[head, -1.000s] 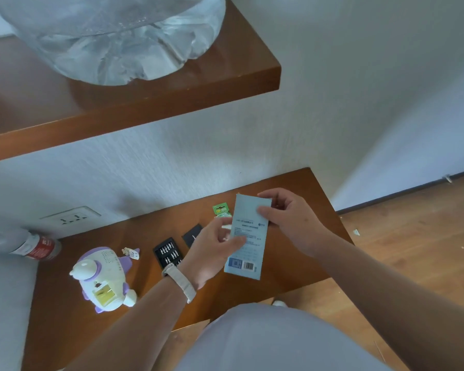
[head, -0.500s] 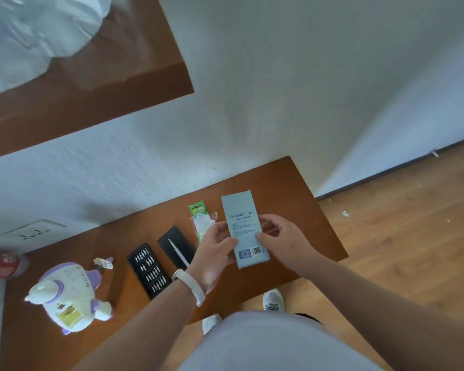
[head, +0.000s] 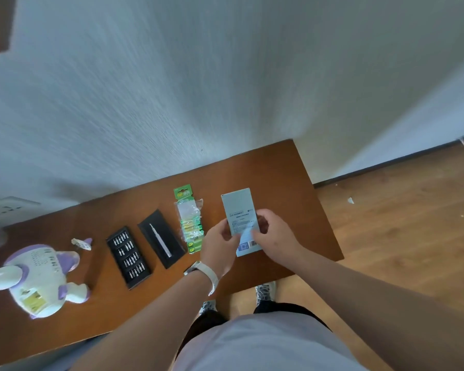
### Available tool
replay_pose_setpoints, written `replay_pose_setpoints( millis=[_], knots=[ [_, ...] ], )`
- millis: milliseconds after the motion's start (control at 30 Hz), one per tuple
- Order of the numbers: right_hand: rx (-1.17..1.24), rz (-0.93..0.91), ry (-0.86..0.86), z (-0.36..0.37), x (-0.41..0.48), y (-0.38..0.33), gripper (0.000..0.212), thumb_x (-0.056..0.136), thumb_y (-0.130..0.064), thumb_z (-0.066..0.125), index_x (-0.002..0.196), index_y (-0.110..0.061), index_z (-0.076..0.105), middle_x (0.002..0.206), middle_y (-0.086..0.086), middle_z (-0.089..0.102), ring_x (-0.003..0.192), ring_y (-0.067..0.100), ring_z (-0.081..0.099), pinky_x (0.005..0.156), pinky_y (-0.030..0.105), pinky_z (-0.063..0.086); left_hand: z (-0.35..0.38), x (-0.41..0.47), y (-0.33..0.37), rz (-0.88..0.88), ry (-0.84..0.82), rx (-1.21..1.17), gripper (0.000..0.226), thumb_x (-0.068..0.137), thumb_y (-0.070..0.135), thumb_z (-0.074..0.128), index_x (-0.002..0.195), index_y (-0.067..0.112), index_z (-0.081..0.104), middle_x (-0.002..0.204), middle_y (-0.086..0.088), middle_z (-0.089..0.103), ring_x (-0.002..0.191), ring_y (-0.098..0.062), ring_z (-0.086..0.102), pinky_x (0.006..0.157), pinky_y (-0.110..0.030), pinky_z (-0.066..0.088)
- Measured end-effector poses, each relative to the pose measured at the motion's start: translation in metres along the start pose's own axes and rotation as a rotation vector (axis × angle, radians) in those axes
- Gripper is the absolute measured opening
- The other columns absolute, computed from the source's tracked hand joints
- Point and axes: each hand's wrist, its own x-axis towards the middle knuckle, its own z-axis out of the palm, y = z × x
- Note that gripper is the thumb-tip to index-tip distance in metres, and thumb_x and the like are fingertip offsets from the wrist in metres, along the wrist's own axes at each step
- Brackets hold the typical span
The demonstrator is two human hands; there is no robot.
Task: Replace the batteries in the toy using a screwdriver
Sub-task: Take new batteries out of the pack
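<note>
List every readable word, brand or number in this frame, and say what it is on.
"GP": on the battery pack, on its green header card and again at its lower end.
Pale blue box: print and barcode too small to read.
Toy: its yellow sticker is blurred.

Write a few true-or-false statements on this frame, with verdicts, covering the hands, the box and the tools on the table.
1. The left hand and the right hand both hold the light blue box. True.
2. The screwdriver is in the right hand. False: it lies in its black tray on the table.
3. The battery pack lies between the black tray and the light blue box. True.
4. The toy lies at the table's right end. False: it lies at the left end, past the bit case.
</note>
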Motion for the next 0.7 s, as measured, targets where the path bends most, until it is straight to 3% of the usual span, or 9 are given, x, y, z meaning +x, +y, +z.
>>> replay_pose_setpoints(
  millis=[100,200,367,533,700],
  knots=[
    [-0.074,0.004,-0.006,0.005,0.012,0.005,0.033,0.092,-0.027,0.061,0.123,-0.024,0.054,0.117,-0.004,0.063,0.097,0.012,0.067,0.072,0.026,0.060,0.010,0.011,-0.011,0.015,0.072,0.077,0.038,0.097,0.021,0.064,0.132,0.036,0.059,0.119,0.007,0.066,0.104,-0.019,0.064,0.075,-0.032,0.064],
    [-0.114,0.034,0.000,0.008,0.020,0.007,0.038,0.095,-0.027,0.061,0.131,-0.022,0.052,0.117,-0.005,0.056,0.099,0.015,0.066,0.064,0.020,0.058,0.014,0.021,-0.018,0.035,0.113,0.139,0.040,0.096,0.023,0.064,0.135,0.032,0.059,0.115,0.004,0.062,0.102,-0.018,0.063,0.070,-0.022,0.060],
    [-0.178,0.004,0.013,0.007,0.027,0.014,0.038,0.096,-0.024,0.061,0.132,-0.019,0.051,0.110,-0.006,0.051,0.094,0.012,0.063,0.057,0.012,0.049,0.016,0.031,-0.024,0.094,0.138,0.231,0.043,0.095,0.025,0.065,0.137,0.028,0.058,0.109,0.007,0.063,0.094,-0.012,0.063,0.071,-0.021,0.059],
    [-0.227,-0.066,-0.015,0.007,0.029,0.021,0.037,0.094,-0.026,0.062,0.129,-0.021,0.052,0.113,-0.005,0.056,0.097,0.016,0.064,0.072,0.028,0.060,0.015,0.030,-0.025,0.130,0.132,0.285,0.044,0.094,0.027,0.065,0.137,0.027,0.057,0.110,0.008,0.065,0.096,-0.011,0.063,0.079,-0.028,0.062],
    [-0.279,-0.131,0.037,0.003,0.025,0.017,0.027,0.096,-0.027,0.057,0.122,-0.020,0.053,0.100,-0.007,0.052,0.085,0.014,0.061,0.063,0.029,0.058,-0.001,0.007,-0.022,0.112,0.209,0.274,0.035,0.097,0.025,0.062,0.131,0.018,0.059,0.110,0.007,0.063,0.097,-0.010,0.060,0.077,-0.022,0.054]
  ],
)
